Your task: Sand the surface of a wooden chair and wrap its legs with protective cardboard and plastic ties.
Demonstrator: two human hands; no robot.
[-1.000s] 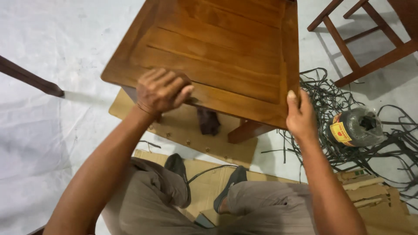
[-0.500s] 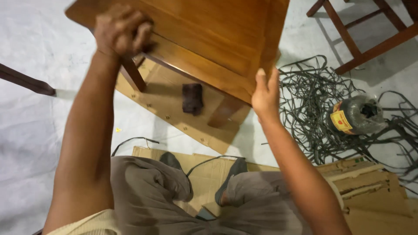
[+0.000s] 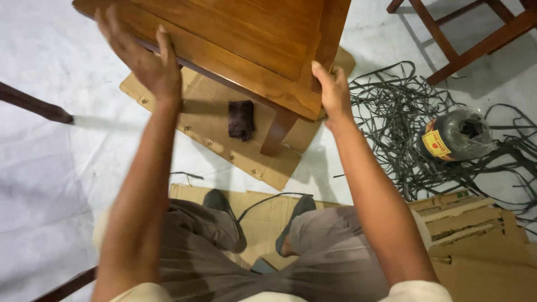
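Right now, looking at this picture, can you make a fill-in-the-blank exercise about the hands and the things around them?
1. Both hands, left hand and right hand, grip a wooden ____.
2. The dark cloth lies on a sheet of ____.
3. The tangle of dark strips lies on the person's ____ side.
4. Beside the strips sits a wrapped ____ with a red and yellow label.

Missing words: table; cardboard; right; spool

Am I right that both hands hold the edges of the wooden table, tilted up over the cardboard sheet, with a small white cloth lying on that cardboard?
Not quite: the cloth is dark brown, not white. The head view shows it lying on the cardboard sheet beside a table leg. The rest holds: the left hand and right hand hold the edges of the wooden table above the cardboard.
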